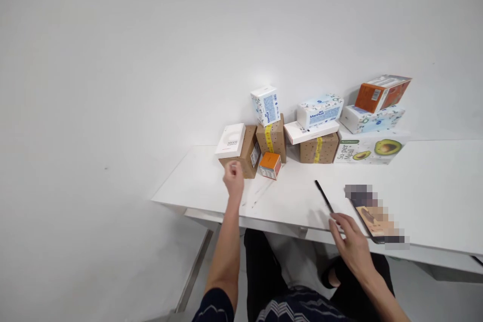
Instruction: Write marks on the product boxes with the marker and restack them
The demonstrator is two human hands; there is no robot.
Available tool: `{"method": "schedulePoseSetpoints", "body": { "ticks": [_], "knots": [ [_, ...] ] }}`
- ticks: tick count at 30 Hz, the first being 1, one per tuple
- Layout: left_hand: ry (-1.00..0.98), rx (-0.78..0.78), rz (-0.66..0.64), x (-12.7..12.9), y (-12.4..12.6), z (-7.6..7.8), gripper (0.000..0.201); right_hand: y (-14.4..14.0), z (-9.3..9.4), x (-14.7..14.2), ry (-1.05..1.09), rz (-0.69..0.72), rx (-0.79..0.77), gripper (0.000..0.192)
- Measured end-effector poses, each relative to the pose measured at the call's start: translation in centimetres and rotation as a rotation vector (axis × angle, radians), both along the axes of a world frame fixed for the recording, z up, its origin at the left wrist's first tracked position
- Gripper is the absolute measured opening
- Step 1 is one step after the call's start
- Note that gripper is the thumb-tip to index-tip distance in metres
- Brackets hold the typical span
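1. Left hand [234,177] is out over the table [426,196], fingers loosely curled, holding nothing, just at the front of a brown box [247,157].
2. White box [231,140] lies on top of that brown box.
3. Small orange box [270,165] sits just right of it.
4. Right hand [349,239] rests at the table's near edge, fingers spread, fingertips at the end of a black pen [324,196]; grip on it unclear.
5. Blurred phone [375,216] lies just right of that hand.
6. More boxes are stacked along the wall.
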State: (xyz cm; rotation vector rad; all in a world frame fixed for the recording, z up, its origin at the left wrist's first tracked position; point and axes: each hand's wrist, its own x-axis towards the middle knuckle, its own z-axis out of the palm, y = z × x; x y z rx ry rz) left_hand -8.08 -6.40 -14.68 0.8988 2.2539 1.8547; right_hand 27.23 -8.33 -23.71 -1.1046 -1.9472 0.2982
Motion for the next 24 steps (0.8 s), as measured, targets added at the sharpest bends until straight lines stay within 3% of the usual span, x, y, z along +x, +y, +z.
{"method": "schedulePoseSetpoints", "body": {
  "ticks": [2,4,7,9,13,16,21,24],
  "knots": [
    [0.027,-0.042,-0.11,2.6,0.5,-2.5,0.036,-0.1,-0.5,-1.7,0.032,0.139,-0.091,0.019],
    [0.103,-0.106,-0.207,4.6,1.5,-4.6,0.063,0.1,-1.2,-3.4,0.05,0.233,-0.156,0.019],
    [0.14,-0.197,-0.226,6.3,3.3,-6.6,0.085,0.8,-2.2,-5.0,0.062,0.242,-0.177,0.021],
    [0.126,-0.168,-0.214,6.8,4.5,-7.2,0.086,1.2,-2.6,-5.3,0.067,0.213,-0.18,0.021],
    [0.124,-0.043,-0.229,7.2,4.9,-7.6,0.067,1.3,-2.5,-5.1,0.076,0.216,-0.236,0.023],
    [0.06,-0.002,-0.351,7.9,2.6,-8.0,0.064,1.3,-2.2,-4.9,0.141,0.189,-0.278,0.023],
    [-0.078,-0.047,-0.794,10.0,-3.8,-8.6,0.066,1.7,-2.3,-5.2,0.218,0.008,-0.288,0.024],
    [-0.142,-0.042,-0.882,11.2,-6.3,-9.1,0.072,1.8,-2.4,-5.4,0.173,0.029,-0.261,0.026]
  ]
}}
